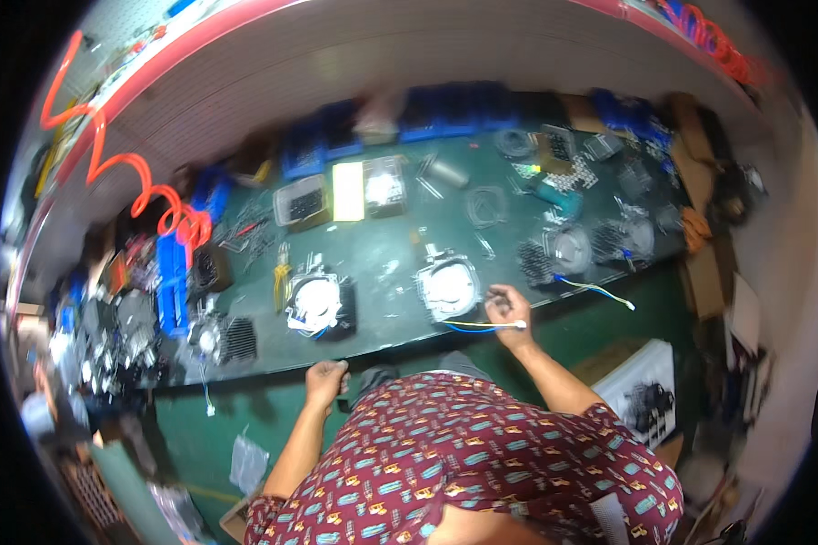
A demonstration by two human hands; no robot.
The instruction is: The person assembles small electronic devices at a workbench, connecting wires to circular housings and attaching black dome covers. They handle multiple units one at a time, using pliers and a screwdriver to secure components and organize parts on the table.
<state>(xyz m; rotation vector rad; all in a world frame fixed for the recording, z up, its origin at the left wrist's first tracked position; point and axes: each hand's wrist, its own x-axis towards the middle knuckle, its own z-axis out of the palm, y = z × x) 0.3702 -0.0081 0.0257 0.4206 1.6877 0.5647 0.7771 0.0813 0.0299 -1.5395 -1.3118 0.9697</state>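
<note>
My right hand (509, 316) is at the table's front edge, its fingers loosely bent and apart. Across it runs a yellow and blue wire lead (482, 325) ending in a white connector. That lead comes from a round, silvery motor-like unit (448, 288) just left of the hand. My left hand (324, 383) is closed in front of the table edge; a small pale spot shows at its fingertips, too blurred to name. Beyond it on the table sits a second silvery unit (316, 303), with yellow-handled pliers (282, 280) to its left.
Two more finned units, one a finned motor (568, 250), stand on the right. Blue bins (302, 152) line the back, with a parts tray (302, 202) and yellow sheet (348, 192) before them. An orange coiled hose (136, 168) hangs at left. A white box (641, 381) stands below right.
</note>
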